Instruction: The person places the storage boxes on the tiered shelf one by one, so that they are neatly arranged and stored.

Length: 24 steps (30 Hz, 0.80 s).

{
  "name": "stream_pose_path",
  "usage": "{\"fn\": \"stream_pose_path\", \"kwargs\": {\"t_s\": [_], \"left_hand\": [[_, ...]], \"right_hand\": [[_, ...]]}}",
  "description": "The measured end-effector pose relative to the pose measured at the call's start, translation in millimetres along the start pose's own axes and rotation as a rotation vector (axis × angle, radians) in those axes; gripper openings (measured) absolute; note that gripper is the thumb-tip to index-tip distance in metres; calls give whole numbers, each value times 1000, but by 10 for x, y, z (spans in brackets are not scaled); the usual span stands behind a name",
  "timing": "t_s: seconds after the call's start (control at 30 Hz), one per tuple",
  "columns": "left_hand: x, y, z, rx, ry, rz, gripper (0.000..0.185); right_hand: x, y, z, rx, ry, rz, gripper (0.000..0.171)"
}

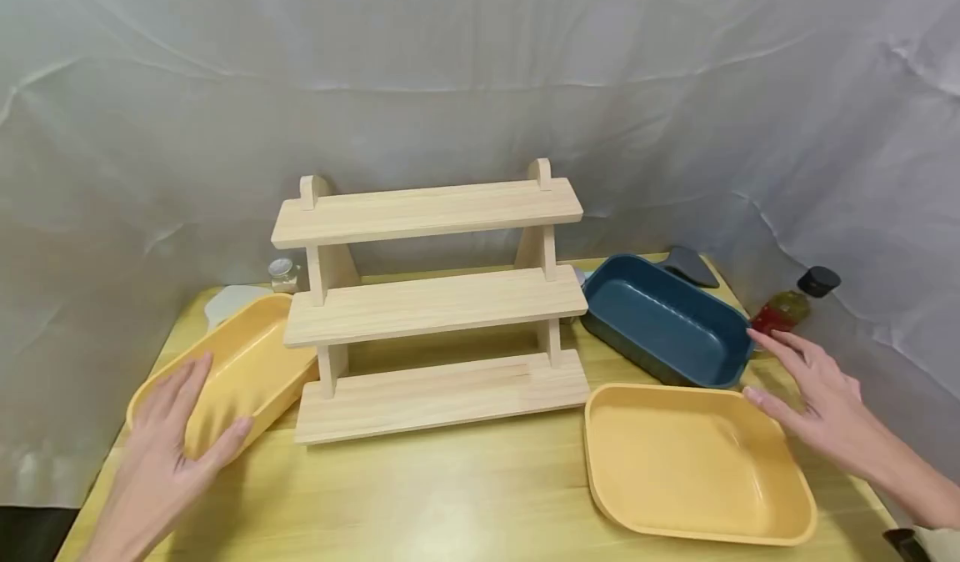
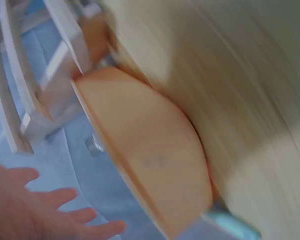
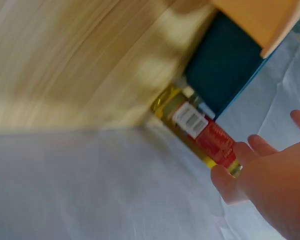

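My left hand (image 1: pixel 161 454) hovers over the near end of a yellow tray (image 1: pixel 262 353), its fingers spread and holding nothing; the left wrist view shows a gap between the fingers and the tray (image 2: pixel 145 140). On the other side, my right hand (image 1: pixel 817 399) hangs with loose fingers by the corner of a dark blue tray (image 1: pixel 667 320). Just past those fingers stands a bottle (image 1: pixel 783 310) with a black cap, its red label (image 3: pixel 217 142) partly covered by the hand in the right wrist view. Whether a fingertip touches the bottle or blue tray, I cannot tell.
A three-tier wooden shelf (image 1: pixel 438 308) stands in the middle of the wooden table (image 1: pixel 420 504). Nearer on the right lies a second yellow tray (image 1: pixel 693 462). A small jar (image 1: pixel 283 274) and a pale flat object (image 1: pixel 232 302) sit back left. Grey cloth (image 1: pixel 427 62) hangs behind.
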<state>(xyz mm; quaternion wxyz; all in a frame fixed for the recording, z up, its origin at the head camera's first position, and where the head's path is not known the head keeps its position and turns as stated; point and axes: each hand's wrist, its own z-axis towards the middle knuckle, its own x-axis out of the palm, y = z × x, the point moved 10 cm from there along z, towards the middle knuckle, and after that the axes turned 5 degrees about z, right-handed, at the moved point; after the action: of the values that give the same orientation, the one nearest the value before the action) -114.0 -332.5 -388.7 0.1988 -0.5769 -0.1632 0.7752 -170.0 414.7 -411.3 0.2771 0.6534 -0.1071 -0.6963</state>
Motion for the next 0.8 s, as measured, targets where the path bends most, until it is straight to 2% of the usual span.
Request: {"fn": "stream_pose_path", "kwargs": {"t_s": [0.07,0.2,0.33,0.47,0.57,0.7,0.8], "left_hand": [[4,-71,33,-21,-13,-100,88],[51,-167,111,-133,-16,-271,77],[91,-241,253,-210,-57,-474,66],[209,-246,408,-277,-105,-682,60],[337,-226,484,-335,-117,-772,60],[541,-234,536,-399,-80,-823,62],[668,-256,542,-432,-56,-868,61]], "right_hand": [[-7,12,32,7,-2,70,79],[-15,-35,131,52,5,210,76],[75,-192,202,188,61,322,75],[169,-331,208,299,127,406,67],[261,-411,196,344,180,496,56],[395,-522,183,406,239,635,45],[447,-594,193,444,243,756,39]]}}
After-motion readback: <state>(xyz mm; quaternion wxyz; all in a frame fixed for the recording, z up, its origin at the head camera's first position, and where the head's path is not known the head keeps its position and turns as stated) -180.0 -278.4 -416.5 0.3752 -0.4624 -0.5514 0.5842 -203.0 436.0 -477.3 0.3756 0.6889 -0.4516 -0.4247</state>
